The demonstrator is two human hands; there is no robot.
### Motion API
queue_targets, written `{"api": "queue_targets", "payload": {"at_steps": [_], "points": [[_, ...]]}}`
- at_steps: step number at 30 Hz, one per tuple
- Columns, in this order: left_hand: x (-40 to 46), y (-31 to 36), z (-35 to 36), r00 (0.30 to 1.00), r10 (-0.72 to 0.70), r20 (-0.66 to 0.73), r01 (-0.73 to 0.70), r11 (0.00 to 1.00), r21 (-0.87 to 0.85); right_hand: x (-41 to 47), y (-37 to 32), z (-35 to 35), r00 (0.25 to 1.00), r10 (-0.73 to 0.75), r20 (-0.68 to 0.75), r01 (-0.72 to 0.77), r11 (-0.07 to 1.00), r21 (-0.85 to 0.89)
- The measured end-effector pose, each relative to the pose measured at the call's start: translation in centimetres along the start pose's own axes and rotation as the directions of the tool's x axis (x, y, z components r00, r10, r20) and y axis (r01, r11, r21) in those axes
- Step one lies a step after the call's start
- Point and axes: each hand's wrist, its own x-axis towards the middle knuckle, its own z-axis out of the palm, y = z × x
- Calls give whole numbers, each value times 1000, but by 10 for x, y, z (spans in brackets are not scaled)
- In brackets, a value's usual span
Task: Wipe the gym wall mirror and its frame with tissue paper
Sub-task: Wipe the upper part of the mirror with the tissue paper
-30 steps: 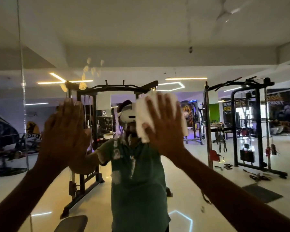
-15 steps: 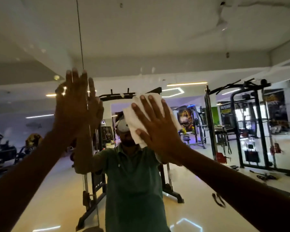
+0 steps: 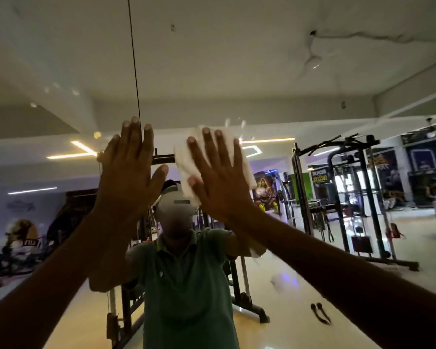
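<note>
The right hand [image 3: 219, 177] presses folded tissue paper [image 3: 186, 159] flat-fingered against the wall mirror [image 3: 237, 71] while the left hand [image 3: 129, 172] braces, seemingly bare; unpinched, the tissue could slip and the palms smudge the glass.

Ceiling [image 3: 212, 59]: white, cracked at upper right.
Lights [image 3: 71, 153]: glowing strips.
Floor [image 3: 300, 293]: pale, glossy.
Equipment: black racks [image 3: 337, 197].
Walls: posters [image 3: 264, 190], possibly murals.

white tissue paper [image 3: 186, 167] flat against the wall mirror [image 3: 237, 71], folded, slightly crumpled
</note>
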Motion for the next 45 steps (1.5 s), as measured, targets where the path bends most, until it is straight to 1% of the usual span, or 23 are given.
{"api": "queue_targets", "payload": {"at_steps": [2, 3, 5, 7, 10, 12, 14, 16, 18, 22, 24, 25, 26, 28, 30, 31, 33, 35, 37, 38, 41, 43, 45], "points": [[0, -2, -2, 1000, 1, 8, -1, 1000, -13, -10, 41, -3, 995, -102, 14, 102, 995, -16], [1, -3, -2, 1000, 4, 14, -4, 1000, -11, -10, 70, -6, 998, -55, 7, 56, 998, -38], [1, -4, -2, 1000, 6, 22, -6, 1000, 8, -5, 134, -14, 983, 183, -27, -184, 979, -85], [2, 1, -1, 1000, -6, 8, 6, 1000, 13, 4, 171, -22, 885, 466, -16, -466, 883, -47], [4, 14, 1, 998, -62, 18, 61, 998, 12, 22, 129, -17, 780, 618, -98, -619, 785, 22], [4, 20, 3, 995, -98, 20, 98, 995, 10, 22, 65, -10, 897, 437, -73, -438, 899, -6], [4, 18, 3, 996, -86, 17, 85, 996, 35, 9, 13, -2, 994, 113, 1, -113, 994, -2], [2, 10, -1, 998, -53, 29, 52, 998, 30, 5, 13, -4, 995, -94, 20, 94, 995, 29], [-1, 1, -4, 999, -26, 43, 26, 1000, 2, 20, 53, -8, 994, -109, -11, 110, 994, 19], [-5, -4, -6, 998, -6, 63, 8, 1000, -23, 65, 127, -22, 943, 327, -68, -327, 945, 0], [-4, 0, -6, 998, -19, 68, 21, 999, -31, 69, 98, -19, 840, 528, -123, -528, 849, 39], [-4, 3, -7, 997, -29, 72, 31, 999, -35, 61, 69, -16, 834, 536, -128, -537, 843, 32], [-4, 4, -6, 997, -34, 71, 37, 999, -38, 46, 35, -12, 886, 455, -90, -455, 890, 14], [-4, 3, -5, 998, -19, 59, 21, 999, -32, 0, -18, -2, 995, 94, 38, -94, 995, 13], [-6, -3, -6, 998, 9, 69, -7, 1000, -25, -19, -7, -2, 979, -192, 67, 189, 981, 51], [-7, -7, -6, 997, 19, 78, -17, 1000, -21, -11, 18, -4, 970, -242, 30, 241, 970, 26], [-10, -15, -7, 995, 57, 79, -58, 998, 12, 18, 78, -7, 996, -83, -34, 81, 995, -51], [-14, -18, -9, 992, 94, 81, -98, 994, 49, 45, 124, -22, 966, 255, -51, -257, 966, -36], [-16, -16, -9, 993, 84, 87, -89, 994, 60, 52, 113, -22, 879, 471, -78, -471, 882, 21], [-17, -13, -9, 994, 70, 89, -75, 995, 59, 47, 88, -17, 871, 480, -102, -483, 876, 1], [-17, -5, -8, 996, 45, 81, -50, 997, 61, -7, 0, 0, 997, 75, 19, -75, 997, -6], [-19, -6, -9, 994, 61, 86, -67, 996, 61, -35, -11, 1, 982, -172, 74, 169, 985, 40], [-20, -12, -10, 992, 89, 94, -97, 992, 83, -22, 28, -4, 967, -251, 42, 250, 968, 20]]}}
